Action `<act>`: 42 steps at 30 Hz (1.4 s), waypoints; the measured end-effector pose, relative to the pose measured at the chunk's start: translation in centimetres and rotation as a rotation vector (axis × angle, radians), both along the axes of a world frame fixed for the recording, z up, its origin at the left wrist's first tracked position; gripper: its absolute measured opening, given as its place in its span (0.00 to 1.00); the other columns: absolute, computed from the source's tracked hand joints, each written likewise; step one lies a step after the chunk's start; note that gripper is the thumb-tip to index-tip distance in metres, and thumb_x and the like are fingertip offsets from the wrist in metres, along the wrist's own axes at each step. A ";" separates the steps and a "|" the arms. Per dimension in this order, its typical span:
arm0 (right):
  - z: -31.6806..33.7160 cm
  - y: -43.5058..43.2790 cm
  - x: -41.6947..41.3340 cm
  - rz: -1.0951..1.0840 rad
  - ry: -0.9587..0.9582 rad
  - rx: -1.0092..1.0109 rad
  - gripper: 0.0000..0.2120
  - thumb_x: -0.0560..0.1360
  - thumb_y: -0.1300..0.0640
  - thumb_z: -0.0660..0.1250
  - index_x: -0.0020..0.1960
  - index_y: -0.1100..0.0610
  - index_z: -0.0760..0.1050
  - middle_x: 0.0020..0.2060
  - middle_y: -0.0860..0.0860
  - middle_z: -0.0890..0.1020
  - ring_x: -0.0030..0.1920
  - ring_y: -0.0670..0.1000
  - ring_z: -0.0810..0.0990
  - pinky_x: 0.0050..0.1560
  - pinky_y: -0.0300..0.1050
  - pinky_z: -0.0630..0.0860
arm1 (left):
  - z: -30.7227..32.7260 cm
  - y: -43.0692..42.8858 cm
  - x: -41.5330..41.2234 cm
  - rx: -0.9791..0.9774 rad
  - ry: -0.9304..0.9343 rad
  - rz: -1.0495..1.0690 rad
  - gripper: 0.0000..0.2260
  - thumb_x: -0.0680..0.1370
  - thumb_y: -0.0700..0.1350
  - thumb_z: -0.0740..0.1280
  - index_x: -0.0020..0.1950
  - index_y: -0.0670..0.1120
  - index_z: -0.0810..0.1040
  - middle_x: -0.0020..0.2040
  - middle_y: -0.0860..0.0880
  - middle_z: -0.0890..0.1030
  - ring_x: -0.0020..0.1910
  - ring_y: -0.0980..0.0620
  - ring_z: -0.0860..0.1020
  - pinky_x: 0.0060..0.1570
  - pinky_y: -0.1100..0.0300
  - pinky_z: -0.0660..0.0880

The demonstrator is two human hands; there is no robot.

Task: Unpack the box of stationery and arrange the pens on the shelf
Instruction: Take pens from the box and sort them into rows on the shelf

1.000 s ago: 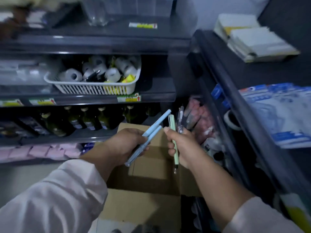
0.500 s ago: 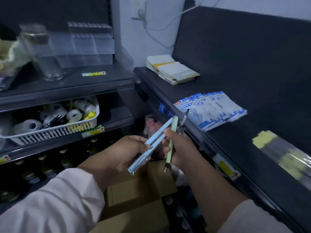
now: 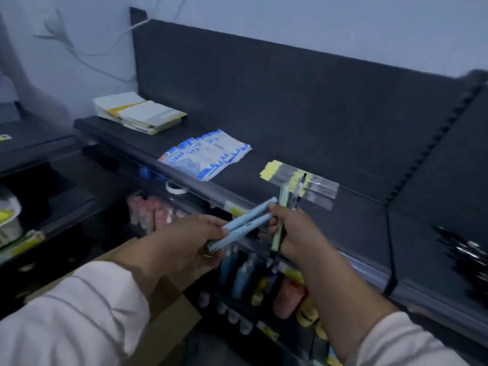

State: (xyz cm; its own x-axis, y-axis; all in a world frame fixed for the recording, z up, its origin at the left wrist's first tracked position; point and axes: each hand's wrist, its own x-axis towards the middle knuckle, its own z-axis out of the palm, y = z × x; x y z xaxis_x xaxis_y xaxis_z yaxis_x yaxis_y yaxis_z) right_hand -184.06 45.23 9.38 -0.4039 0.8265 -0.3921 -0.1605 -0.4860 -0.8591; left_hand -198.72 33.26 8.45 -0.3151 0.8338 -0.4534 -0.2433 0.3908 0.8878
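My left hand [image 3: 182, 244] grips two light blue pens [image 3: 245, 223] that slant up to the right. My right hand [image 3: 298, 231] holds a pale green pen [image 3: 280, 220] upright together with a clear pen with a black tip [image 3: 298, 191]. Both hands hover in front of the dark shelf [image 3: 356, 220] and just above its front edge. The brown cardboard box [image 3: 171, 313] sits low under my left forearm, mostly hidden by my sleeve.
On the shelf lie a stack of white and yellow notepads [image 3: 140, 114], blue and white packets [image 3: 206, 157] and clear sleeves with a yellow tag [image 3: 303, 183]. Bottles and tubes [image 3: 264, 281] fill the lower shelf. Dark blurred items [image 3: 464, 249] lie at the right.
The view has swung right and up, from the left shelves and box to the right shelf. Both hands have kept their pens and come closer to the shelf edge.
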 end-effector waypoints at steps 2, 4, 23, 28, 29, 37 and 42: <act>0.8 0.4 4.3 -0.058 -0.004 0.021 0.13 0.75 0.60 0.69 0.56 0.60 0.70 0.29 0.52 0.72 0.25 0.47 0.69 0.23 0.38 0.68 | 0.5 1.4 3.0 0.001 0.040 -0.055 0.09 0.79 0.41 0.64 0.59 0.43 0.75 0.39 0.43 0.78 0.28 0.51 0.76 0.27 0.62 0.74; 1.6 0.5 8.9 -0.105 -0.017 0.047 0.10 0.74 0.59 0.71 0.53 0.60 0.73 0.28 0.51 0.72 0.24 0.47 0.70 0.23 0.38 0.69 | 1.3 2.8 6.7 0.008 0.080 -0.094 0.06 0.79 0.41 0.64 0.56 0.43 0.76 0.40 0.43 0.77 0.29 0.51 0.75 0.25 0.63 0.73; 2.6 -5.6 62.1 -0.590 -0.359 0.177 0.06 0.76 0.65 0.67 0.46 0.57 0.71 0.37 0.54 0.77 0.31 0.49 0.78 0.24 0.38 0.69 | 2.9 9.9 55.5 0.142 0.136 -0.527 0.03 0.78 0.38 0.65 0.47 0.46 0.77 0.40 0.44 0.78 0.31 0.52 0.77 0.26 0.66 0.74; 2.6 -6.4 70.7 -0.729 -0.359 0.166 0.07 0.75 0.67 0.67 0.47 0.59 0.71 0.33 0.54 0.76 0.30 0.49 0.77 0.23 0.38 0.69 | 3.1 11.6 64.3 0.157 0.155 -0.675 0.02 0.77 0.40 0.67 0.45 0.45 0.78 0.38 0.46 0.78 0.31 0.52 0.77 0.31 0.63 0.73; 2.4 -6.3 72.1 -0.749 -0.351 0.162 0.07 0.74 0.67 0.67 0.47 0.59 0.71 0.33 0.54 0.76 0.29 0.49 0.77 0.24 0.38 0.69 | 2.9 12.0 65.8 0.157 0.146 -0.686 0.03 0.77 0.39 0.67 0.44 0.45 0.78 0.36 0.46 0.77 0.30 0.52 0.77 0.31 0.63 0.74; 2.0 -0.4 79.8 -0.877 -0.374 0.144 0.07 0.74 0.69 0.67 0.48 0.60 0.71 0.31 0.55 0.77 0.28 0.49 0.77 0.25 0.38 0.71 | 1.8 20.3 74.6 0.193 0.081 -0.752 0.05 0.77 0.36 0.65 0.47 0.45 0.78 0.44 0.42 0.79 0.33 0.52 0.78 0.27 0.66 0.77; 2.7 6.2 83.6 -0.898 -0.427 0.118 0.05 0.74 0.68 0.66 0.48 0.61 0.72 0.30 0.56 0.77 0.27 0.49 0.76 0.26 0.39 0.70 | 2.5 27.0 78.3 0.258 0.121 -0.797 0.04 0.77 0.36 0.66 0.47 0.44 0.78 0.40 0.44 0.79 0.32 0.52 0.77 0.27 0.66 0.76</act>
State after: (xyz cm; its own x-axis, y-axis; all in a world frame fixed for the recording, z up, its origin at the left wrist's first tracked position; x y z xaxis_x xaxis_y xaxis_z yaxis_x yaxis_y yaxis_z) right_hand -100.46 51.40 12.07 0.5451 0.7989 -0.2542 -0.0928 -0.2438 -0.9654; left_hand -120.37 60.23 10.90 0.3773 0.8997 -0.2197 0.1214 0.1871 0.9748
